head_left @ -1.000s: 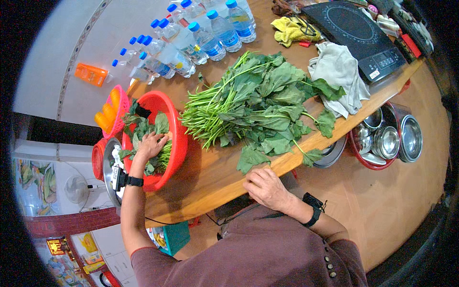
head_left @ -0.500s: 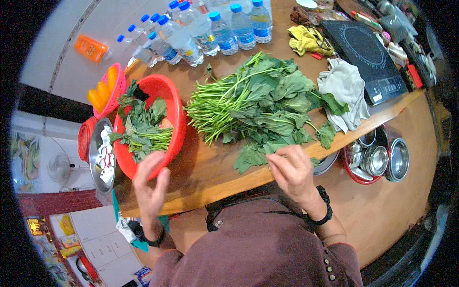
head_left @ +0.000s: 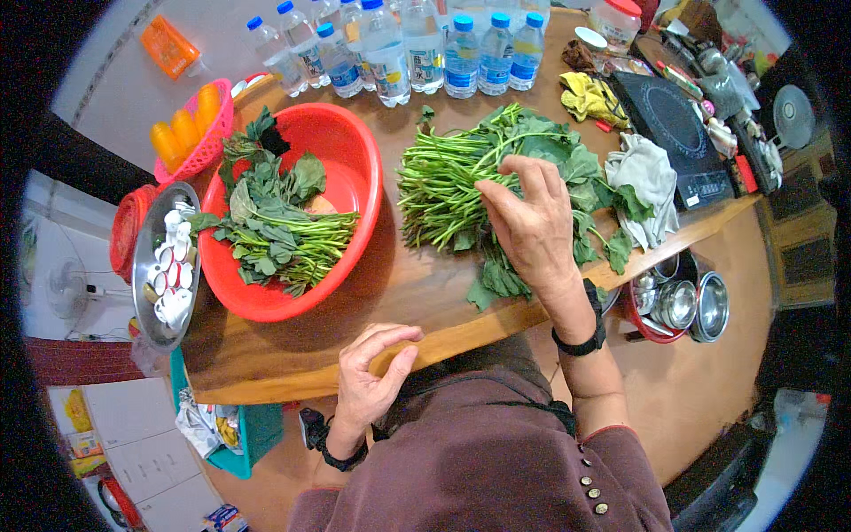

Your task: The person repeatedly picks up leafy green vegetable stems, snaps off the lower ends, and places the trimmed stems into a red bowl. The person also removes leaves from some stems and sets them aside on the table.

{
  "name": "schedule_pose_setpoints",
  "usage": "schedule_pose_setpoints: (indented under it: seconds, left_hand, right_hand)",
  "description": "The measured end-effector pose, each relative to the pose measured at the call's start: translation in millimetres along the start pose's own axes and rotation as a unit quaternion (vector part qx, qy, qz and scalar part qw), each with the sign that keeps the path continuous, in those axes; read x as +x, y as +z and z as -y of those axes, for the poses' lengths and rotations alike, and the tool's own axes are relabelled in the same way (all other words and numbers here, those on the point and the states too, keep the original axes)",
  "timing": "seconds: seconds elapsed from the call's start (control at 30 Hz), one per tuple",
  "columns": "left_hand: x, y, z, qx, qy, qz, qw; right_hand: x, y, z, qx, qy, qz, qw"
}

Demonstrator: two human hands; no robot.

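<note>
A large pile of leafy green stalks [head_left: 448,182] lies on the wooden table, cut ends toward the left and leaves to the right. My right hand [head_left: 536,226] hovers over the pile, thumb and fingers curved but apart, with nothing visible in them. To the left stands a red plastic basin [head_left: 365,191], holding a smaller bunch of the same greens [head_left: 301,248]; a few leaves hang over its left rim. By the table's front edge is my left hand [head_left: 377,372], empty, its thumb and fingers spread in a loose curve.
Water bottles with blue caps [head_left: 461,58] line the back. Left of the basin are a metal bowl of white and red pieces [head_left: 173,284] and a pink basket [head_left: 213,146]. A grey cloth [head_left: 643,191] and an induction cooktop [head_left: 674,124] sit right. The table's front edge [head_left: 443,359] runs before me.
My right hand has moved up and over the pile of greens. My left hand has gone from beside the basin to the right and down, near the table edge. The view has shifted.
</note>
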State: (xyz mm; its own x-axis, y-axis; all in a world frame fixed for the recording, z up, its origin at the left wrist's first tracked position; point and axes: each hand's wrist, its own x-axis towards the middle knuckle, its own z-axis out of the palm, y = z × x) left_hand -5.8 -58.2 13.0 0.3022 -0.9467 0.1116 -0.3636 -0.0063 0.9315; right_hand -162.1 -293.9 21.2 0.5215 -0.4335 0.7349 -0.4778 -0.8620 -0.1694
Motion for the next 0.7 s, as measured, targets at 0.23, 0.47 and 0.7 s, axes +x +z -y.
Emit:
schedule_pose_setpoints:
  seconds: [0.23,0.47,0.7]
  left_hand:
    - [-8.4,-35.4,22.8,-0.053,-0.023,0.012,0.998]
    - [11.2,-25.3,29.6,-0.143,-0.015,0.060,0.988]
    - [35.5,24.9,26.6,-0.305,-0.029,-0.071,0.949]
  right_hand:
    - [22.2,-0.8,9.4,-0.093,-0.033,0.126,0.987]
    - [7.5,-6.7,37.5,0.057,0.007,0.010,0.998]
    - [-24.9,-0.6,85.9,0.175,-0.041,0.067,0.981]
